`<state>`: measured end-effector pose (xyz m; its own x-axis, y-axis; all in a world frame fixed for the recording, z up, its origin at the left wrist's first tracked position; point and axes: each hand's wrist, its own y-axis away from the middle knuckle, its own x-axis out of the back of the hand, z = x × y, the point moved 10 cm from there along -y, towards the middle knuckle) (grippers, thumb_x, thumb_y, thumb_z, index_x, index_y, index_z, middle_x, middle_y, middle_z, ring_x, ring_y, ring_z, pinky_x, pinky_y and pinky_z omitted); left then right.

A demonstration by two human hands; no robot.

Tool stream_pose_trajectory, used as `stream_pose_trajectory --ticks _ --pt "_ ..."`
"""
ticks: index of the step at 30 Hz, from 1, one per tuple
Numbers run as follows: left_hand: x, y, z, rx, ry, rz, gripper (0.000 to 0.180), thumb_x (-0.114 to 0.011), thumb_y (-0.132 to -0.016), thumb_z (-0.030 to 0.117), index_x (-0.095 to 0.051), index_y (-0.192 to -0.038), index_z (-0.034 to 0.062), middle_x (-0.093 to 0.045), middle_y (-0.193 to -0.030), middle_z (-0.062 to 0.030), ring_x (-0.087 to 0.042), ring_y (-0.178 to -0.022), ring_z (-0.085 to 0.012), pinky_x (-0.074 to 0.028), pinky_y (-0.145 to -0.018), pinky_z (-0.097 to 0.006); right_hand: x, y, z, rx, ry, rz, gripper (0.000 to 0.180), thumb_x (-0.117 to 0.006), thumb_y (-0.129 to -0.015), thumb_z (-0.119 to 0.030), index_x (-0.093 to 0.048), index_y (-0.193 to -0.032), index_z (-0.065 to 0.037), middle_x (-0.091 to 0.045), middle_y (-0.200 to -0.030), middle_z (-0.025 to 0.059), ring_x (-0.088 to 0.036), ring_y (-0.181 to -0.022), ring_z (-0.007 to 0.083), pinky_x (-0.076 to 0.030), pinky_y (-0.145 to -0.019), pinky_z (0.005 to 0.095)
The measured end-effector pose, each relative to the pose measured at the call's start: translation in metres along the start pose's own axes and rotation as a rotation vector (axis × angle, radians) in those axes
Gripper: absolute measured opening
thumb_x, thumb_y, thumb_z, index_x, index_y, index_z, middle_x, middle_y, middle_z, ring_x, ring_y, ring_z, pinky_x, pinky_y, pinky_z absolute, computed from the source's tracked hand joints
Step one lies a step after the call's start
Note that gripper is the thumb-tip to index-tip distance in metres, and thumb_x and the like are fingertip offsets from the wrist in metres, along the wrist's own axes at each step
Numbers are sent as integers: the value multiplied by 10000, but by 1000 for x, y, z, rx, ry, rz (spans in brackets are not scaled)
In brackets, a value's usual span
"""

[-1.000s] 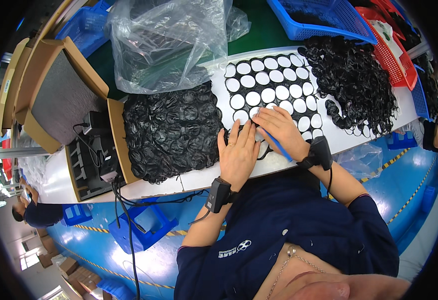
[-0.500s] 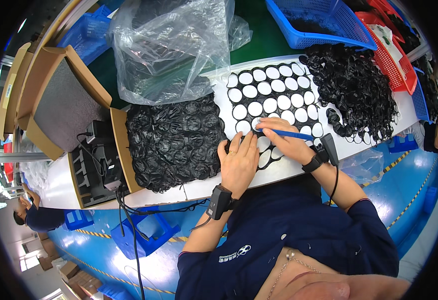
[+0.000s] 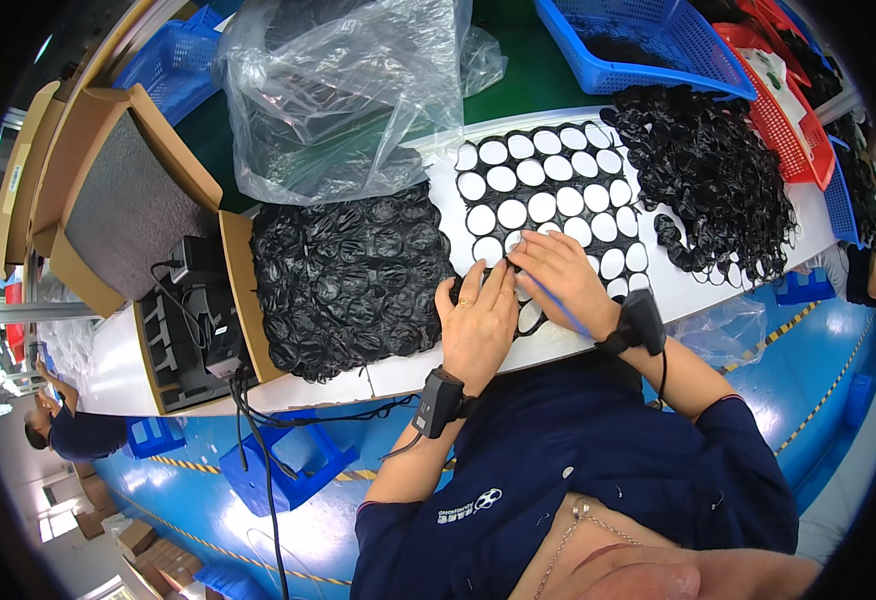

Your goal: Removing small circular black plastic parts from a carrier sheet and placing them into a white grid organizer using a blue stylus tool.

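Note:
A black die-cut sheet (image 3: 558, 190) with rows of round holes lies on the white table (image 3: 398, 375). My left hand (image 3: 478, 320) rests flat on the sheet's near left corner, fingers stretched out, holding nothing. My right hand (image 3: 558, 275) lies beside it on the sheet's near edge, fingertips at one hole, with a thin blue stick tool (image 3: 561, 308) tucked under the palm. Both wrists wear black bands with cables.
Heaps of black rings lie left (image 3: 348, 270) and right (image 3: 718, 190) of the sheet. A clear plastic bag (image 3: 348, 90) sits behind; blue (image 3: 638, 40) and red (image 3: 778, 100) baskets far right. A cardboard box (image 3: 128, 200) and black devices (image 3: 193, 320) stand at left. Another person (image 3: 58, 430) is below left.
My right hand has drawn the blue tool back under its palm and put its fingertips on a hole. My left hand stayed flat on the sheet's corner.

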<state>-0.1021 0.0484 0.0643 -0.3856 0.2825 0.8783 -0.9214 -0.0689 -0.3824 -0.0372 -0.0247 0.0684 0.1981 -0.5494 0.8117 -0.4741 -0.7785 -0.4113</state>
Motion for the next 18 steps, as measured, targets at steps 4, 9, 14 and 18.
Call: stream_pose_trajectory --ticks 4,9,14,18 --pt "1 0 1 -4 -6 -12 307 -657 -857 138 -671 -1150 47 -648 -1222 -52 -538 -1188 -239 -352 -980 -489 9 -9 10 115 125 87 313 -668 -858 -111 -618 -1146 0 -654 -1122 158 -599 -1136 319 -442 -996 454" --pt "4 -1 4 -23 6 -39 302 -661 -857 146 -669 -1142 48 -654 -1199 -59 -543 -1179 -248 -352 -979 -491 59 -15 119 -475 -310 360 264 -598 -947 -146 -646 -1121 47 -681 -1103 198 -660 -1007 319 -491 -911 365" --pt "2 -28 -9 5 30 -2 344 -662 -867 170 -640 -1185 41 -629 -1243 -71 -527 -1221 -275 -346 -1001 -504 -2 -20 76 -403 -587 65 263 -576 -972 -228 -688 -1112 -36 -698 -1115 144 -638 -1078 287 -483 -933 366" --pt "-12 -27 -16 15 -38 -21 405 -650 -886 207 -606 -1248 33 -598 -1303 -79 -514 -1258 -284 -338 -1029 -520 -11 -21 61 -244 -443 82 252 -570 -969 -228 -690 -1115 -62 -694 -1125 112 -615 -1103 288 -454 -968 389"
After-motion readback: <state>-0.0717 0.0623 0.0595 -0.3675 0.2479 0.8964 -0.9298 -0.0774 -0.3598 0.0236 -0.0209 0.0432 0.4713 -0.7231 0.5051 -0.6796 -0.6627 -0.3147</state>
